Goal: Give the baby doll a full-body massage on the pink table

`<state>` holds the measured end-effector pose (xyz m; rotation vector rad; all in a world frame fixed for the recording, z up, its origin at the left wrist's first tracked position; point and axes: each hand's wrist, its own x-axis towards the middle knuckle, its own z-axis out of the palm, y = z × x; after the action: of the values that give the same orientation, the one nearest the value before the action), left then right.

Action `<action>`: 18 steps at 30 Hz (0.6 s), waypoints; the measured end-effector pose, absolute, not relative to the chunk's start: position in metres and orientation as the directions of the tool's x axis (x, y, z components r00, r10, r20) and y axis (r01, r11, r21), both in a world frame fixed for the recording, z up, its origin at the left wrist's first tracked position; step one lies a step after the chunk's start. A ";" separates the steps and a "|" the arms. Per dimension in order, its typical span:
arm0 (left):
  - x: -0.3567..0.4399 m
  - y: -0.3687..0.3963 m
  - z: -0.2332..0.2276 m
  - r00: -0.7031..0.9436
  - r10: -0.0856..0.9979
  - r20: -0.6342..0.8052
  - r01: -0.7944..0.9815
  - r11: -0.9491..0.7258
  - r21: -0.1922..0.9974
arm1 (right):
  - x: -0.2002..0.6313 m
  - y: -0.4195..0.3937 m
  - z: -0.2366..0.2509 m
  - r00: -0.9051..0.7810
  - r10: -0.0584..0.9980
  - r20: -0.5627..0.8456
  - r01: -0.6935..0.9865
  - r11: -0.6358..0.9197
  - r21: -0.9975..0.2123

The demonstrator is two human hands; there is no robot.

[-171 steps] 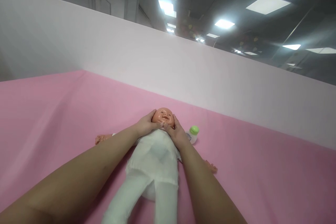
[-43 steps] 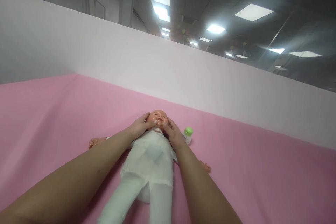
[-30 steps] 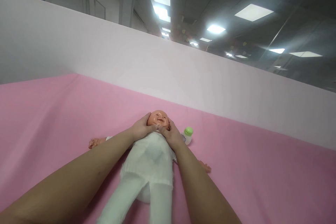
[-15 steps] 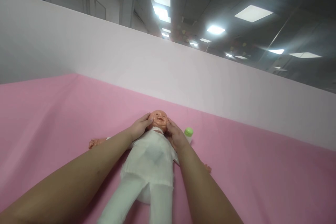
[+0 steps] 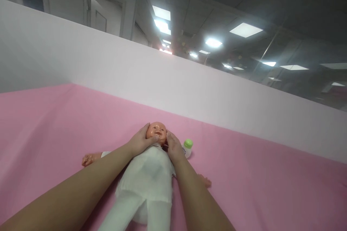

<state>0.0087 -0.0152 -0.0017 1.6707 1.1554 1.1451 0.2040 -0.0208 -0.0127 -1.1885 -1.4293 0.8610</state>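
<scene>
A baby doll (image 5: 148, 173) in a white suit lies on its back on the pink sheet (image 5: 48, 122), head away from me. My left hand (image 5: 140, 141) cups the left side of the doll's head (image 5: 156, 132), thumb under the chin. On the other side my right hand (image 5: 172, 148) rests against the head's cheek and neck. Both of the doll's bare hands stick out sideways beneath my forearms.
A small white bottle with a green cap (image 5: 187, 147) lies just right of my right hand. A low white wall (image 5: 189, 86) borders the sheet at the back. Above it are ceiling lights and a doorway.
My thumbs slid over the doll's cheeks and chin and back to the sides of its head. The camera tilted, so doll and bottle sit lower and further left in the picture.
</scene>
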 end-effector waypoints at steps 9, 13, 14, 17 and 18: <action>0.012 -0.015 -0.002 0.131 0.873 0.471 0.455 -0.475 0.753 | 0.203 -0.047 0.036 0.189 0.874 0.447 0.473 0.318 -0.822; 0.014 -0.022 0.008 0.107 0.847 0.521 0.453 -0.508 0.732 | 0.227 -0.068 0.062 0.184 0.823 0.537 0.542 0.371 -0.754; 0.016 -0.025 0.010 0.102 0.831 0.546 0.444 -0.529 0.723 | 0.235 -0.073 0.062 0.184 0.808 0.559 0.571 0.375 -0.731; 0.023 -0.034 0.016 0.115 0.768 0.630 0.406 -0.615 0.676 | 0.262 -0.086 0.046 0.184 0.747 0.639 0.718 0.341 -0.606; 0.026 -0.037 0.019 0.127 0.748 0.652 0.388 -0.642 0.661 | 0.270 -0.088 0.038 0.178 0.733 0.656 0.770 0.311 -0.556</action>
<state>0.0257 -0.0373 0.0190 2.0806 1.1034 1.5209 0.2696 -0.0877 0.0379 -1.4215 -1.5532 -0.0457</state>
